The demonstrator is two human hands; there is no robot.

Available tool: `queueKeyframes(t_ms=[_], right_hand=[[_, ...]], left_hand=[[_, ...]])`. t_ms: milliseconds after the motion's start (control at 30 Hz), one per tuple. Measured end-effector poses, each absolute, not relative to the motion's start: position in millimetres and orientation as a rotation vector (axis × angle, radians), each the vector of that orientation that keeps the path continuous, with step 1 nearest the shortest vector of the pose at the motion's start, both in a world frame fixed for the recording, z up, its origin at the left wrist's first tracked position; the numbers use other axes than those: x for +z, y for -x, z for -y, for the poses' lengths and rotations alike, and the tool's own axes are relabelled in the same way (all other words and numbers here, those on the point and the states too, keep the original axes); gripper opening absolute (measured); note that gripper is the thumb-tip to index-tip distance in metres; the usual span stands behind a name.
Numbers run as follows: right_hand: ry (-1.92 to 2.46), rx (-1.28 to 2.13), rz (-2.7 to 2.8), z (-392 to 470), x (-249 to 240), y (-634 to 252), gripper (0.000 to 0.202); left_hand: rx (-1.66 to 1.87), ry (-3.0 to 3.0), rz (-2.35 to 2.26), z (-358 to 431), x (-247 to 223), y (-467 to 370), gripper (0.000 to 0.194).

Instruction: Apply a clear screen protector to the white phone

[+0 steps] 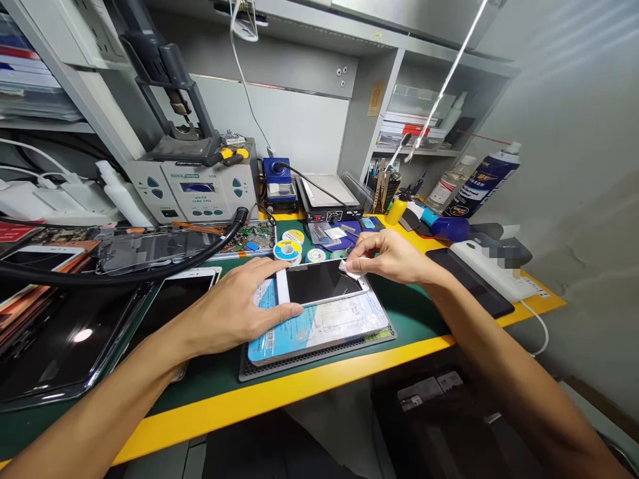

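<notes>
A white smartphone (pixel 319 283) with a dark screen lies face up on a blue and white box-like pad (pixel 339 319), with a grey mesh-edged mat (pixel 384 334) beneath. My left hand (pixel 244 299) grips the phone's left end, thumb on the near edge and fingers at the far edge. At the opposite end, my right hand (pixel 387 256) pinches a small white wipe (pixel 351 268) between thumb and fingertips. The wipe touches the screen's far right corner. A few light marks show on the glass near that end.
Solder reels (pixel 287 251) sit just behind the phone. A rework station (pixel 194 189) with a black hose (pixel 219 246) stands back left. Several phones and tablets (pixel 64 326) lie at the left. On the right are a dark tablet (pixel 472 283), a white power strip (pixel 492 269) and a spray can (pixel 484 183).
</notes>
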State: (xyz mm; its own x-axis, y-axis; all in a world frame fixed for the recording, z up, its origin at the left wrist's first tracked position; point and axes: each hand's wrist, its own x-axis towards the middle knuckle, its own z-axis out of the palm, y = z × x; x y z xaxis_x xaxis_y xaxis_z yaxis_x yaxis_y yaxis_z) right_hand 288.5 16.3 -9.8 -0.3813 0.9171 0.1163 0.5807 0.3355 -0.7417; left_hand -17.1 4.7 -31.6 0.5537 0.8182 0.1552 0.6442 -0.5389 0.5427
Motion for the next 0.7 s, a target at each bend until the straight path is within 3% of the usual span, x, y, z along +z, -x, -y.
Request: queueKeyframes(t_ms=[167, 333, 700], right_hand=[[1.375, 1.072, 2.268, -31, 12, -292, 0.019], [1.413, 1.102, 2.333, -35, 21, -290, 0.012], [1.479, 0.556, 2.460, -6, 21, -246, 0.009]], left_hand=[[0.533, -2.355, -1.217, -2, -32, 16, 0.080], [0.473, -2.316, -1.277, -3, -32, 20, 0.086], [0.452, -2.380, -1.269, -4, -21, 26, 0.070]])
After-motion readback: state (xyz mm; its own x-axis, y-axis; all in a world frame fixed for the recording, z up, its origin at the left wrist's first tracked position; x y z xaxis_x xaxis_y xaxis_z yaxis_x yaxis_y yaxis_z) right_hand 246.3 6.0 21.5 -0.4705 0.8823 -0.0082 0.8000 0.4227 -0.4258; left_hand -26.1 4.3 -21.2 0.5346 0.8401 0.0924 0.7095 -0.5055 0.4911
